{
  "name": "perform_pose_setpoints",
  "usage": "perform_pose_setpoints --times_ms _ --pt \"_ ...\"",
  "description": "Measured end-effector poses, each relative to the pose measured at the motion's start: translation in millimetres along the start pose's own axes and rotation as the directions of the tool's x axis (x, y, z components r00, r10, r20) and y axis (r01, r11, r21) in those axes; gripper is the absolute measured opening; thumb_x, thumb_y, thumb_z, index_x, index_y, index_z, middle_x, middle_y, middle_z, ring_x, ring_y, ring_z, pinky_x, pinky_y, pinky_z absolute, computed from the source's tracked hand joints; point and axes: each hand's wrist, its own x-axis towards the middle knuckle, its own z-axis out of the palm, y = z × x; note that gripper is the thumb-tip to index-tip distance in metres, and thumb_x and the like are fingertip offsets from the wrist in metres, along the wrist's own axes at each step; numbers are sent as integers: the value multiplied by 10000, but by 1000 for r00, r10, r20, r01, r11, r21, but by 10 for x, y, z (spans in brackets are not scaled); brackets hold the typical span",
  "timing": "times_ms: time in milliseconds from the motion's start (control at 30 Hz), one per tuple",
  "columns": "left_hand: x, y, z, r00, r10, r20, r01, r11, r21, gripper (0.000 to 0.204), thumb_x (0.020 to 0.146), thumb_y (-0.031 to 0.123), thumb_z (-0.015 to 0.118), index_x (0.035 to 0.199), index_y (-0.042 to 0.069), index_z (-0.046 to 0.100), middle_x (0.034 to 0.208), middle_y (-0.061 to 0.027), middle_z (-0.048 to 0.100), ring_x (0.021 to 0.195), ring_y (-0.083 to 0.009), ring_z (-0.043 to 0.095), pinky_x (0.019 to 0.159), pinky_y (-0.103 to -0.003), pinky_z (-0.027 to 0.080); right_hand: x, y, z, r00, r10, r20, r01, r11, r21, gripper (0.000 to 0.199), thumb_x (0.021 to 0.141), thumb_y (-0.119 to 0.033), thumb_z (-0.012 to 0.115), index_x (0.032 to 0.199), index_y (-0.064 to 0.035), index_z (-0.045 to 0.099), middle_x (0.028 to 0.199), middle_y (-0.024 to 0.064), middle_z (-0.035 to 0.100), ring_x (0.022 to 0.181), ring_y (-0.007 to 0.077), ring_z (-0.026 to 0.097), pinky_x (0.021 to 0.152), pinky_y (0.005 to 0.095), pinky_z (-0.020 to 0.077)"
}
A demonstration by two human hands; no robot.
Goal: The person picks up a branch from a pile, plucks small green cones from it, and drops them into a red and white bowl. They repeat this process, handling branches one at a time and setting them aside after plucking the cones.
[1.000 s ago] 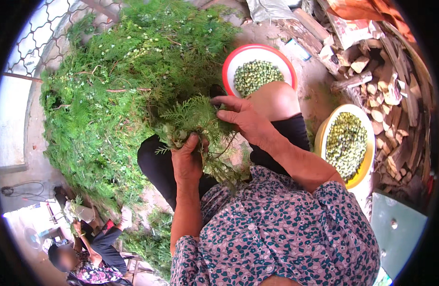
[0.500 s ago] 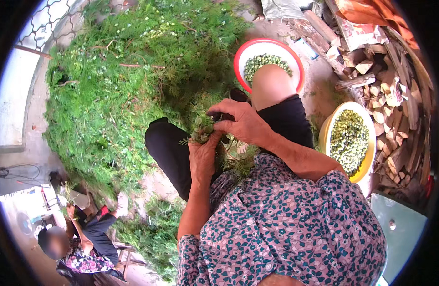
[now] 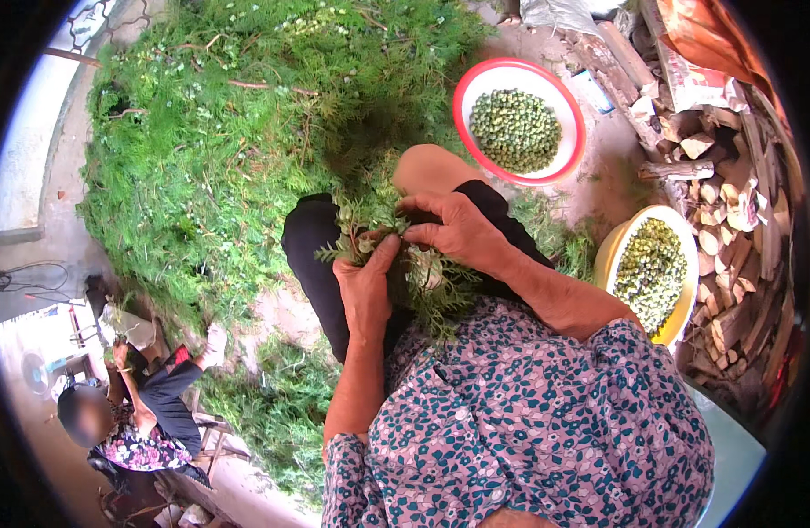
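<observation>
1. The bunch of feathery green sprigs [image 3: 383, 231] is partly covered by the left hand [image 3: 365, 286] and the right hand [image 3: 453, 231]; the stems inside the grip cannot be seen.
2. The left hand's fingertips are buried in the foliage.
3. The yellow round plastic basin of small green berries [image 3: 618, 242] has its near rim hidden behind the floral-sleeved right arm.
4. The stacked pile of chopped firewood [image 3: 730, 211] fades into the dark rim on the right.
5. The seated person at the lower left [image 3: 145, 414] is small and partly blurred; what their hands hold cannot be told.
</observation>
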Motion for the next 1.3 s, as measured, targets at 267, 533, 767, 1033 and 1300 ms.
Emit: perform_pose_setpoints --times_ms 267,533,767,1033,1300 --pt "84 -55 -76 990 139 -36 -126 961 244 107 794 31 586 882 -20 618 775 -7 611 660 -60 531 595 -210 431 78 114 136 994 81 68 -83 996 18 255 725 -75 619 954 34 587 773 84 612 737 73 527 675 258 433" --pt "104 -90 -89 995 96 5 -95 982 161 97 808 60 575 870 -2 617 762 16 597 660 -43 509 583 -204 415 117 148 110 978 168 125 -174 984 40 226 746 -102 592 930 30 596 732 105 600 717 136 554 673 281 430" --pt "146 -126 -53 994 99 -48 -96 994 51 124 809 65 585 912 1 608 824 -3 613 692 -65 536 622 -218 434 181 159 40 974 202 106 -228 895 384 227 773 -84 564 971 27 564 843 58 583 748 132 550 673 242 434" --pt "198 -166 -101 999 30 -42 -31 999 -28 150 803 54 597 943 1 607 863 -17 621 739 -85 560 666 -230 451 230 -7 -52 970 233 70 -236 834 499 127 792 -70 561 901 -7 581 773 27 561 733 105 543 589 221 428" --pt "190 -216 -126 998 64 28 -70 927 369 166 784 64 605 932 -12 600 839 -39 623 724 -102 567 639 -237 457 237 102 140 982 -125 142 142 983 -116 255 720 -88 642 962 -25 591 845 62 583 813 154 542 727 271 424"
